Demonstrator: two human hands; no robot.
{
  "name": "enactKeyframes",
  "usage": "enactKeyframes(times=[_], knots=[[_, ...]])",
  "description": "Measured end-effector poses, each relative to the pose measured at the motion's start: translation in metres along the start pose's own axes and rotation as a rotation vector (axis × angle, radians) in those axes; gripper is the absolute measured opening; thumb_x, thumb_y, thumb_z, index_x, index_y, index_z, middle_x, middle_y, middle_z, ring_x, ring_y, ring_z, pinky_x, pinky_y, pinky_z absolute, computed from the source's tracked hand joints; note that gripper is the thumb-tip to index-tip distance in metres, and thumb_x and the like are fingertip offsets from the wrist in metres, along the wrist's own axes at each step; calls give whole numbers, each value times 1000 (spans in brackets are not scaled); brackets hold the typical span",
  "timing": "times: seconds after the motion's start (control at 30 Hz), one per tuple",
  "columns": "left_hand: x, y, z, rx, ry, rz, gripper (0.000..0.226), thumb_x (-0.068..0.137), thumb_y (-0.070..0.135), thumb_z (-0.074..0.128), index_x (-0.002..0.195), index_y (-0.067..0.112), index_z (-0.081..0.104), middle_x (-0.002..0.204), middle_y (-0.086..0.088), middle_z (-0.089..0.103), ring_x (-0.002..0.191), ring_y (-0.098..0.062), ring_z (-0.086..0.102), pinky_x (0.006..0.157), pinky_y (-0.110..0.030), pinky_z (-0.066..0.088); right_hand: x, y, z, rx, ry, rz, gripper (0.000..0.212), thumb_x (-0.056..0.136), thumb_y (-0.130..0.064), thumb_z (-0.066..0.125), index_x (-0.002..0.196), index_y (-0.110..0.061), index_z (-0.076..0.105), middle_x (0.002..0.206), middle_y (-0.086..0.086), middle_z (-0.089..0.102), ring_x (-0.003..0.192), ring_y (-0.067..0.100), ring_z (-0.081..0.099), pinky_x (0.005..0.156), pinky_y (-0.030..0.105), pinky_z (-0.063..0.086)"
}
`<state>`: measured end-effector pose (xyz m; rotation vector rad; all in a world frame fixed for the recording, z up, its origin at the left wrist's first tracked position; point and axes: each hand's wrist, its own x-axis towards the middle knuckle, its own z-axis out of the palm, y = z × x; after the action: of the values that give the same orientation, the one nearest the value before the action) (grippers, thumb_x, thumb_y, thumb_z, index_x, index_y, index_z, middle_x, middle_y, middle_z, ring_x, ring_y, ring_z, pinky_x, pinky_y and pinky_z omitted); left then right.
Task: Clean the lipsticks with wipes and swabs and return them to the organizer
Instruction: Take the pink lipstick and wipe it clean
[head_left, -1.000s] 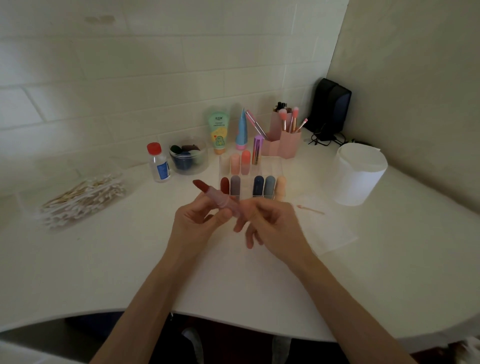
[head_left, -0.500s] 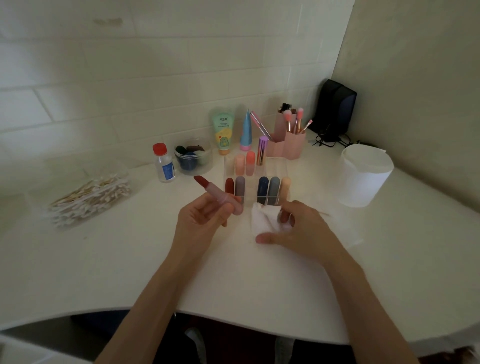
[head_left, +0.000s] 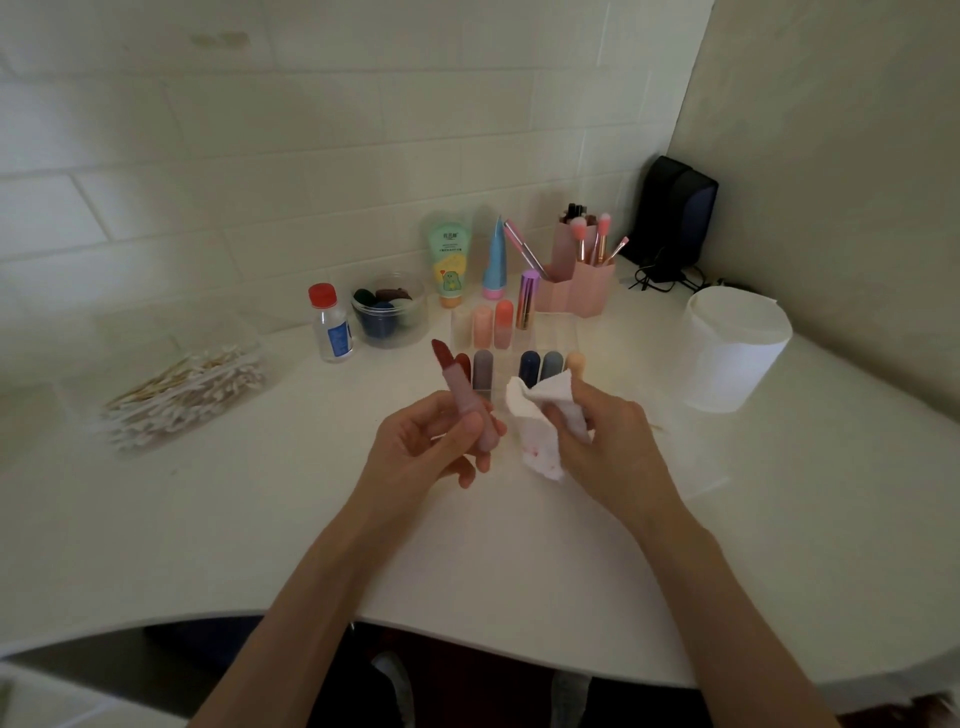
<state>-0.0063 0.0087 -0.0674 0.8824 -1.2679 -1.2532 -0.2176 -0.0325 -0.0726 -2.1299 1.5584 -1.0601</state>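
Note:
My left hand (head_left: 421, 447) grips an uncapped pink lipstick (head_left: 465, 395), its dark red tip pointing up and left. My right hand (head_left: 602, 441) holds a crumpled white wipe (head_left: 535, 421) with red smears, a little to the right of the lipstick and apart from it. Behind both hands stands the clear organizer (head_left: 558, 332) with several capped lipsticks in its slots. A clear box of cotton swabs (head_left: 182, 389) lies at the left.
A round white wipe canister (head_left: 727, 353) stands at the right. A small red-capped bottle (head_left: 330, 322), a clear jar (head_left: 387, 312), two tubes and a pink brush holder (head_left: 576, 275) line the wall. A used swab (head_left: 655, 427) lies by my right hand.
My right hand went down to the table, picked up the wipe and lifted it beside the lipstick. My left hand turned the lipstick more upright.

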Motion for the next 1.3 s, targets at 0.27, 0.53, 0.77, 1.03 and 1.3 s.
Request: enactKeyframes(times=[0.27,0.53,0.77,1.03,1.3], knots=[[-4,6,-2,-157,-167,-6,25,101,22,53,109,3,67,117,-19,69,79,-26,67,53,-27,50,-10,-18,9,-198,40,-167,29,83,-44,56,78,-17,63,78,-5,63,68,18,59,62,30,51],[-3,3,4,138,-53,-134,34,102,34,50,117,3,53,102,-11,77,51,-27,63,52,-37,41,-2,-20,5,82,-45,199,31,90,-31,75,113,-12,69,89,-5,69,85,19,69,73,20,52],[0,-1,3,276,15,-56,23,103,31,52,115,14,62,96,-7,78,44,-19,51,53,-31,43,-3,-16,0,414,146,329,26,81,-32,85,98,-13,77,90,-2,77,85,16,74,75,39,62],[2,-8,0,251,-10,-22,30,100,31,48,106,4,59,85,-10,74,44,-14,42,48,-18,38,-7,-31,10,464,-7,311,39,83,-33,81,111,-8,69,98,3,74,85,13,70,62,14,50],[1,-5,-5,285,-87,45,36,110,31,39,90,18,67,71,-22,61,52,-23,37,77,-29,40,-4,-30,6,1195,-194,479,72,88,-46,68,142,0,53,129,19,64,113,29,66,86,29,58]])
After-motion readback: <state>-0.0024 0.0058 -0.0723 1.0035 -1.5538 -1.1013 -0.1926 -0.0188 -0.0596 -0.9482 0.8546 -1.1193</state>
